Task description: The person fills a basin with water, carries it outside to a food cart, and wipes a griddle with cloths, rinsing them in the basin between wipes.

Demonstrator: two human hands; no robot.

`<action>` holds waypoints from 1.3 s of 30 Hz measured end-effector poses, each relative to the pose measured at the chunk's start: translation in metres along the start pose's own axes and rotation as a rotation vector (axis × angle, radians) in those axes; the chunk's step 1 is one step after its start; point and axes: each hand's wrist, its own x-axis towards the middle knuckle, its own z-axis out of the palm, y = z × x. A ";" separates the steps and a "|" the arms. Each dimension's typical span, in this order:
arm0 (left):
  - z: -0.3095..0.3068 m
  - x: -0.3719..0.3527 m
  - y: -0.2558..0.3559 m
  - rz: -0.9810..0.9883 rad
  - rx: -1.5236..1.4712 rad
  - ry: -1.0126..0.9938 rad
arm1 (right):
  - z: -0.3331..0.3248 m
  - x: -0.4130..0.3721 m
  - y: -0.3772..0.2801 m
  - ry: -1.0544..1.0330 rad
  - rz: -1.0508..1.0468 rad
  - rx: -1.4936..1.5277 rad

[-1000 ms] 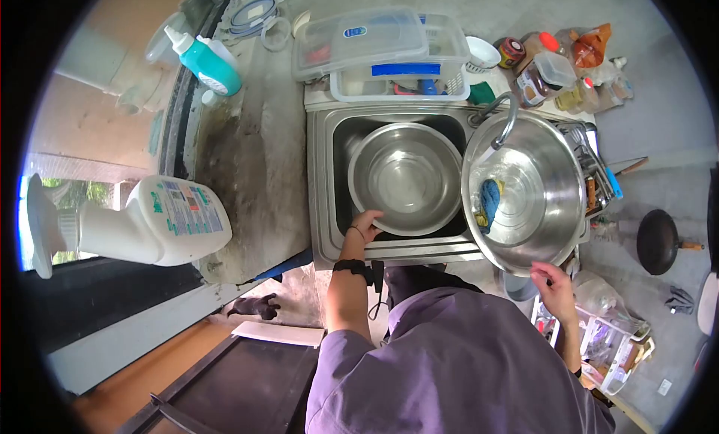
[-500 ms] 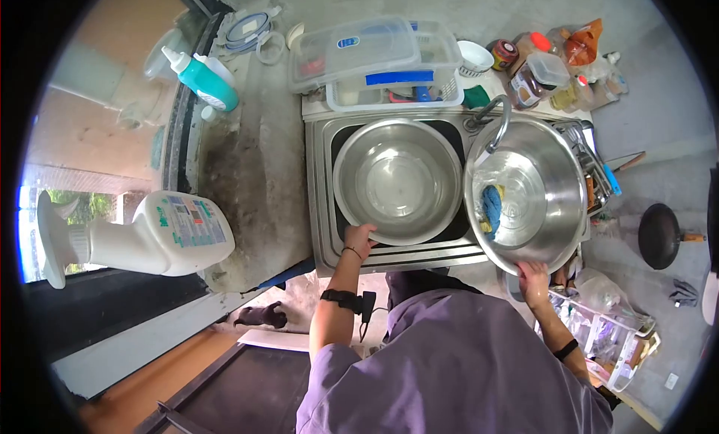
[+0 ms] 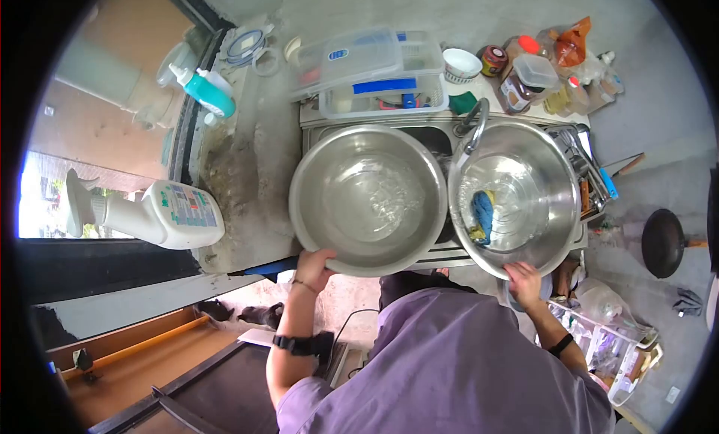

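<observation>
My left hand (image 3: 314, 265) grips the near rim of a large steel bowl (image 3: 368, 199) that holds some water and is raised above the sink (image 3: 432, 138). My right hand (image 3: 523, 277) holds the near rim of a second steel bowl (image 3: 515, 196) on the right, under the faucet (image 3: 473, 129). A blue and yellow sponge (image 3: 479, 214) lies in the water of that right bowl.
A clear plastic box and basket (image 3: 374, 73) sit behind the sink. Jars, bottles and a small cup (image 3: 524, 71) stand at the back right. A white spray bottle (image 3: 161, 213) and a teal bottle (image 3: 206, 91) are on the left ledge. A black pan (image 3: 663, 243) lies on the floor, right.
The left bowl has been lifted out of the sink toward me and now appears larger. My right hand took hold of the right bowl's rim and stays there.
</observation>
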 end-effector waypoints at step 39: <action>0.293 -0.233 0.059 0.006 0.598 0.090 | -0.022 0.052 -0.061 -0.452 0.855 2.305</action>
